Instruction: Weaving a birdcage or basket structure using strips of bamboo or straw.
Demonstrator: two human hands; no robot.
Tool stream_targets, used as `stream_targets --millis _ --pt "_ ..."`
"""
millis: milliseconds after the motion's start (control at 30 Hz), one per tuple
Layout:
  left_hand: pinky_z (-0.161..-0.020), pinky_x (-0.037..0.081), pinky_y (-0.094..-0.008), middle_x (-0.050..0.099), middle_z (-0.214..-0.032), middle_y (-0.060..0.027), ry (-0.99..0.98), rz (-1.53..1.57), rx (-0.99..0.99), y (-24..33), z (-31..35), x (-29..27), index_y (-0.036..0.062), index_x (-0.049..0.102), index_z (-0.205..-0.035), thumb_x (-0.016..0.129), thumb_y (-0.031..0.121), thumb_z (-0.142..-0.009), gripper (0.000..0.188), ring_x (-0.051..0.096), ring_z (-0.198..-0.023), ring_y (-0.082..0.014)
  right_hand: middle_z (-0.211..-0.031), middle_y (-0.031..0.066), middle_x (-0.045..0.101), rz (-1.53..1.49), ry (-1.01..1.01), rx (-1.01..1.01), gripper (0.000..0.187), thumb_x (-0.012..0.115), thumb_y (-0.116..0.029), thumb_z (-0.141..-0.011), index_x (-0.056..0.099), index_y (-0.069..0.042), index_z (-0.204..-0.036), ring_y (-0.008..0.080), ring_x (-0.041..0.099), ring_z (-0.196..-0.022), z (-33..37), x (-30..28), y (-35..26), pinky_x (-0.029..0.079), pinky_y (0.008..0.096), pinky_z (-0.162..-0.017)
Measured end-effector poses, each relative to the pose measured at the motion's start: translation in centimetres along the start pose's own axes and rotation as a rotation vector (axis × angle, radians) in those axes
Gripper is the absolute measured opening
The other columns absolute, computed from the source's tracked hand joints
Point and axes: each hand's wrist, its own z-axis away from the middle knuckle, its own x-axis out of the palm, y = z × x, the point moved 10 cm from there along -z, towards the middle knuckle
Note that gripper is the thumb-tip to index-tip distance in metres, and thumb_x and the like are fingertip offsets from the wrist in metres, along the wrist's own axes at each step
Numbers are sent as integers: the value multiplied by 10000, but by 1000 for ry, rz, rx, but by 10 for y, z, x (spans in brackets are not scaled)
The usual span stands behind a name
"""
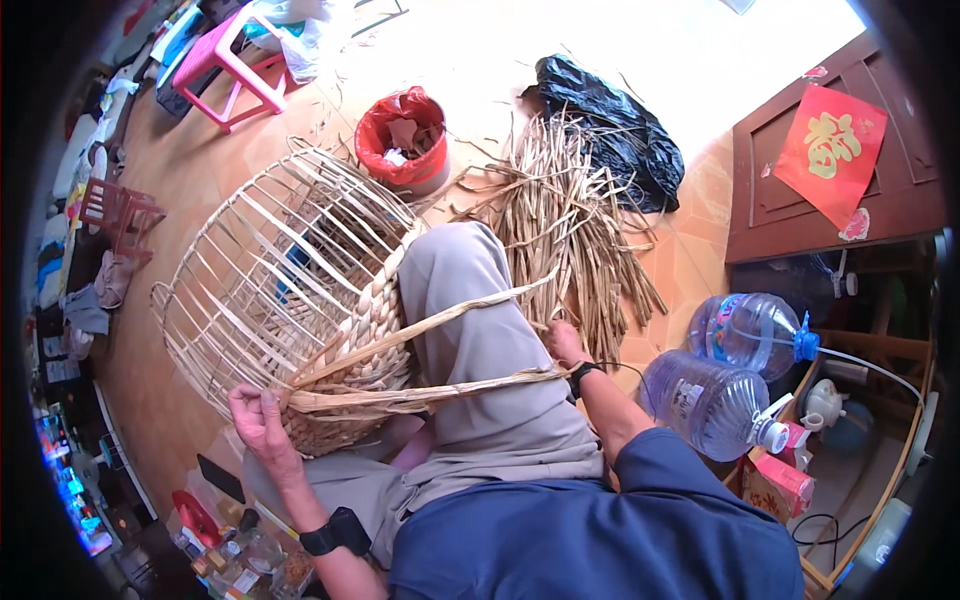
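A large half-woven basket lies on its side at my left, against my leg. Its pale stakes form an open frame, and a thick braided band runs along the near side. From the weave, two long flat strands stretch right across my raised knee. My left hand is at the basket's near left edge, fingers curled in and thumb close to them; what they hold is hidden. On the right, my right hand is curled at the near edge of a pile of dried stalks. Its fingertips are hidden among the stalks.
Beyond the basket stands a red-lined bin with scraps. Black plastic lies under the stalks. Two big clear water bottles lie at the right, near a brown cabinet door. A pink stool stands far left.
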Motion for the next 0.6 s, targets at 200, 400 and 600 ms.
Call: stream_targets --millis 200,400,600 --pt "-821 452 -235 665 -902 -51 28 -4 35 5 -1 -3 73 468 -1139 619 169 -1077 189 585 -853 -82 -781 112 737 -638 281 189 145 672 -139 -962 759 -29 -998 160 709 -731 -13 -119 20 574 352 -663" --pt "-837 466 -269 595 -890 -24 64 -142 12 17 5 -2 49 470 -1140 570 126 -1082 139 566 -865 -99 -837 -48 562 -1369 296 -142 175 743 -95 -975 618 -72 -1095 29 458 -593 21 -316 -92 351 188 -524" --pt "-884 533 -407 723 -1060 -136 55 -1102 418 133 17 23 37 645 -1083 645 34 -969 114 709 -995 -294 -929 -9 613 -1457 212 -396 144 698 -22 -991 599 -81 -1075 40 499 -694 88 -423 -247 381 192 -573"
